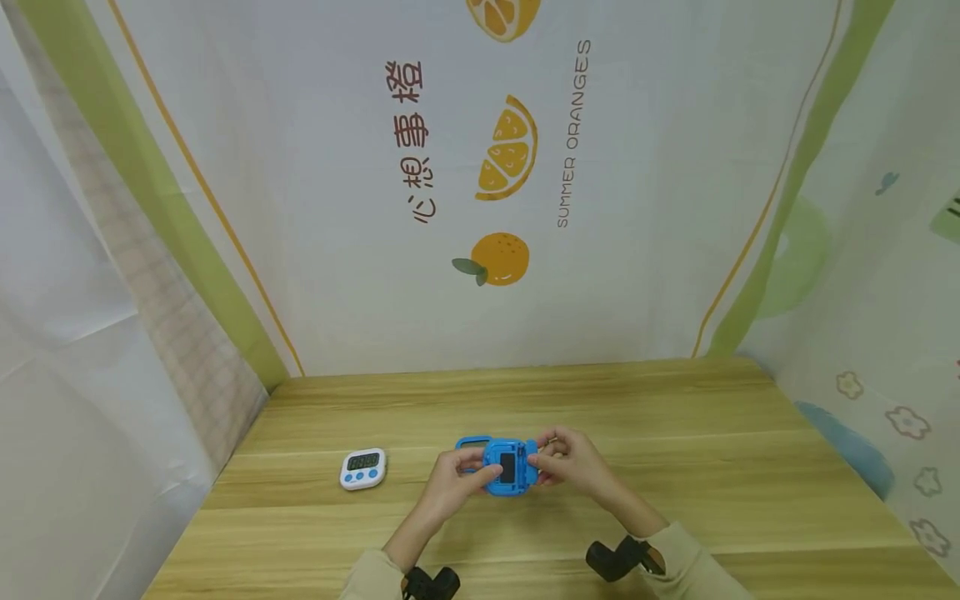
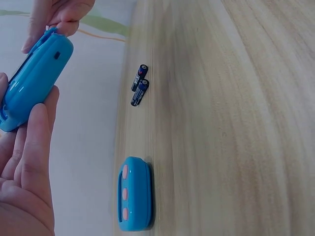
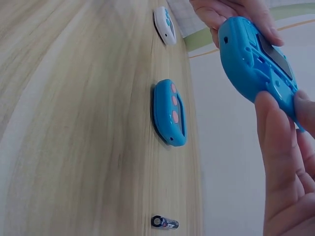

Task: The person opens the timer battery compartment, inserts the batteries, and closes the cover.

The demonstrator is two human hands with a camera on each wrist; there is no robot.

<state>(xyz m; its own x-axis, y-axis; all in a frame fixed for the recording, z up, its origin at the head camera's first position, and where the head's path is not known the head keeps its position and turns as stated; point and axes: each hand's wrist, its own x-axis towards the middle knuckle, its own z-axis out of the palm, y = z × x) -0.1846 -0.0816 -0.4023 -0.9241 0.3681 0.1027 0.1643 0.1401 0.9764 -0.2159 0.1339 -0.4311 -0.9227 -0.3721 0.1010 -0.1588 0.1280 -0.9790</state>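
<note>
A blue digital timer (image 1: 510,468) is held up over the table, its back with the battery compartment turned toward me. My left hand (image 1: 454,480) grips its left side, thumb lying on the back. At its right side my right hand (image 1: 572,460) pinches the edge by the compartment; whether the cover is loose there is not clear. Behind it on the table lies a second blue timer (image 3: 169,113) with pink buttons, partly hidden in the head view. Two small dark batteries (image 2: 140,85) lie side by side on the wood.
A white timer (image 1: 363,469) with blue buttons lies on the wooden table (image 1: 300,533), left of my hands. A white curtain (image 1: 330,250) printed with oranges hangs along the table's back edge, and more cloth hangs at both sides.
</note>
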